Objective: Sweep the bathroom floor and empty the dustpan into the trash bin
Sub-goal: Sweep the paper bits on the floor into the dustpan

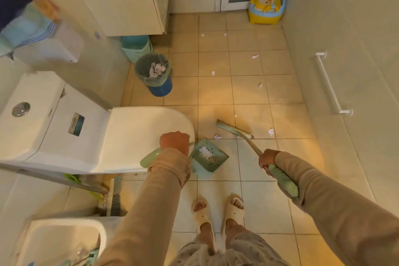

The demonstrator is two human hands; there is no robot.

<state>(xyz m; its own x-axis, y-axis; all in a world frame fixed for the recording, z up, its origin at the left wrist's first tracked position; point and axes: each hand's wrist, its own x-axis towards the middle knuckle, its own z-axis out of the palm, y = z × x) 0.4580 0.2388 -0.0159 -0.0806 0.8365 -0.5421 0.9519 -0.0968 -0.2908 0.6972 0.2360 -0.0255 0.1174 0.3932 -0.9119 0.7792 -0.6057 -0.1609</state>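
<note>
- Left hand [175, 143] fisted round the dustpan [209, 155] handle; pan on the floor, some paper already in.
- Right hand [267, 158] clamped on the broom [234, 130].
- Scraps [255, 56] remain (several); trash bin [153, 72] awaits emptying.

A pale green dustpan [209, 157] sits on the tiled floor [248, 90] just beside the toilet, holding paper and crumbs. The green broom [235, 130] rests its head on the floor nearby. Paper scraps [255, 56] lie scattered. A lined blue trash bin [154, 73] holds crumpled paper.
</note>
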